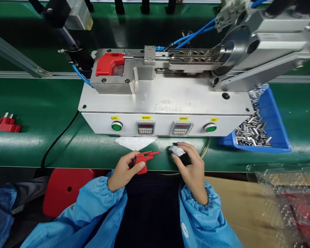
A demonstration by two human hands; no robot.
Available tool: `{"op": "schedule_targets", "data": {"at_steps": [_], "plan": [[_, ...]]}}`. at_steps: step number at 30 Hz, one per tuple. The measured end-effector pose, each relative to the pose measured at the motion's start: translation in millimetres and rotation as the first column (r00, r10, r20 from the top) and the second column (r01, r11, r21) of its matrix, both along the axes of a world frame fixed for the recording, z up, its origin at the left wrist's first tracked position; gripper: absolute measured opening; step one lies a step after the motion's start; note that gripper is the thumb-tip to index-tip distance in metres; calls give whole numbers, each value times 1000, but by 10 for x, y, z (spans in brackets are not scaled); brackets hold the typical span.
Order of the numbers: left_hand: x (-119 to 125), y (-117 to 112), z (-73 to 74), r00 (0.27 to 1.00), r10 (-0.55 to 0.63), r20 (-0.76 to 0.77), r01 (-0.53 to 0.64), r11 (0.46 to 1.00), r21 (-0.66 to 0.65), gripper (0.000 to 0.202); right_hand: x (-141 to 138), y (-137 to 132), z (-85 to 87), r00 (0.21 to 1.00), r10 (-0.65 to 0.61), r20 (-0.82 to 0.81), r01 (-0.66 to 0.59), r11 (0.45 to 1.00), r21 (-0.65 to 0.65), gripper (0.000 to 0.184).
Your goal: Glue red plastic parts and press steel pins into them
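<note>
So, a red block point(8, 124) sits near the left edge of the bench point(41, 103). At the front edge the left hand point(124, 170) pinches a red clip point(144, 159) between thumb and fingers. The right hand point(192, 168) is curled round a small white-tipped thing point(177, 150), can't tell what. Both hang right over the lip, so a loose grip could drop either off the bench. A pin tray point(276, 120) sits far right.

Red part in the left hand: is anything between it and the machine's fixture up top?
Yes. A second red part already sits in the fixture, and a white cloth lies on the belt just beyond the held part.
</note>
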State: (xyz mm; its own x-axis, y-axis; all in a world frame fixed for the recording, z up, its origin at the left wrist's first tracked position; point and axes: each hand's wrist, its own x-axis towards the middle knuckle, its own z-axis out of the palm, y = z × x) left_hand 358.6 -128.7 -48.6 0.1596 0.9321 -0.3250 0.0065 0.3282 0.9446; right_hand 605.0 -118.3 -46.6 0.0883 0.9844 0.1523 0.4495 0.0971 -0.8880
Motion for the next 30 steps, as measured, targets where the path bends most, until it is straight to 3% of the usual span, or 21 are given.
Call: {"op": "schedule_targets", "data": {"at_steps": [3,5,11,20,30], "plan": [[4,40,-29,1000,-3,17,2,1000,19,49,-39,-67,54,963,-9,-271,-14,996,-84,19],[0,42,-40,1000,4,28,-5,999,33,47,-45,-134,125,929,-16,-369,-25,994,-106,21],[5,14,-67,998,59,31,-61,996,71,47,-176,-207,213,983,39,-179,-70,983,-172,25],[47,-20,-10,993,113,34,-116,990,85,48,-274,-235,173,987,112,-117,-128,982,-139,13],[105,-105,33,989,121,90,-128,990,67,41,-258,-268,175,986,-33,-164,12,992,-127,16]]}}
